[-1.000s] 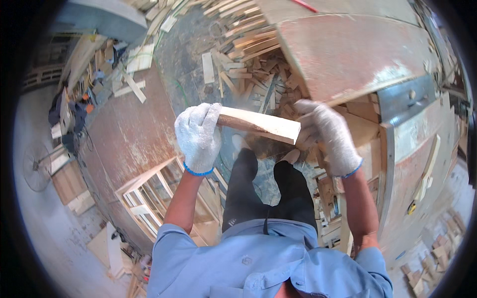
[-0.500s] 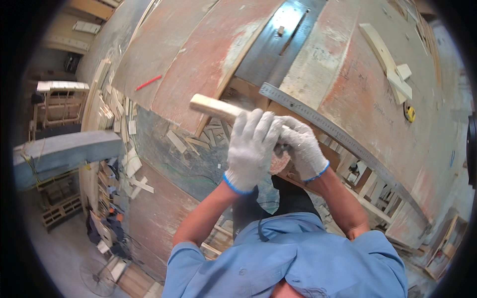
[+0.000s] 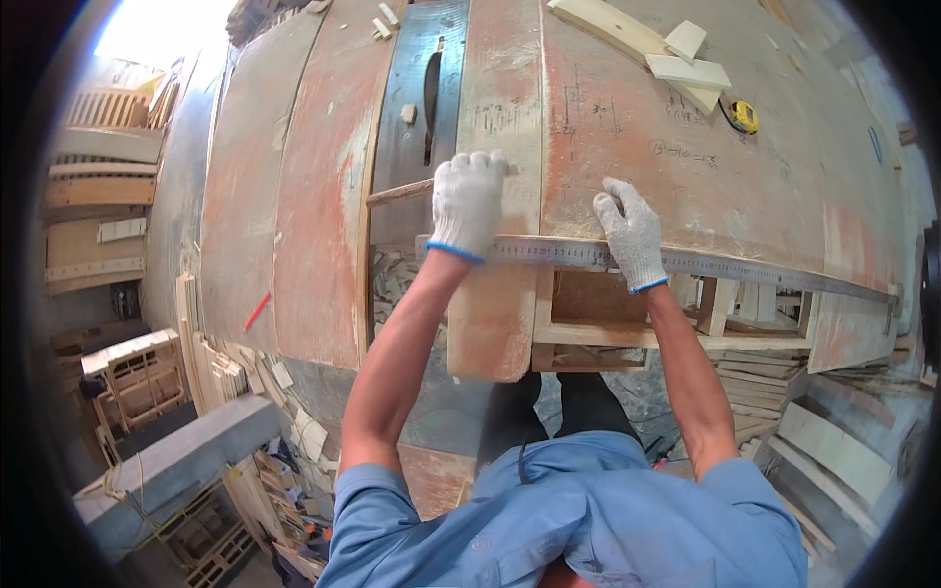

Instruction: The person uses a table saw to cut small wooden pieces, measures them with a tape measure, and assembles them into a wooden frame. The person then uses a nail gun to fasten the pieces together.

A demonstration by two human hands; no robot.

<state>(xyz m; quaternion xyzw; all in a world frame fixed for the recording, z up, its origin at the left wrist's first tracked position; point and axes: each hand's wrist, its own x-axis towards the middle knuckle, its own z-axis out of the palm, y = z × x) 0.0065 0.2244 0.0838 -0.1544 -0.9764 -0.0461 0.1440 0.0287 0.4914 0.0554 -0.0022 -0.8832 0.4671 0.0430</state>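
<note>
My left hand point(image 3: 469, 204), in a white glove with blue cuff, is closed over a wooden stick point(image 3: 396, 194) that lies crosswise on the table saw top near the steel plate point(image 3: 402, 147). A dark saw blade point(image 3: 431, 103) sits in the plate's slot just beyond that hand, with a small block point(image 3: 409, 114) beside it. My right hand point(image 3: 631, 233), also gloved, is open and empty, resting by a long steel ruler point(image 3: 735, 269) along the table's near edge point(image 3: 598, 253); its fingers lie on the weathered board point(image 3: 627, 147).
At the back right lie pale offcuts point(image 3: 686, 71) and a yellow tape measure point(image 3: 743, 117). A red pencil-like object point(image 3: 257, 311) lies front left. Stacked timber point(image 3: 211, 372), a grey beam point(image 3: 167, 461) and wooden frames point(image 3: 132, 382) stand left; boards point(image 3: 818, 456) lie lower right.
The view has turned toward the saw table. The wooden piece, earlier held up in the air, is now down on the table under my left hand. My right hand has let go and moved right.
</note>
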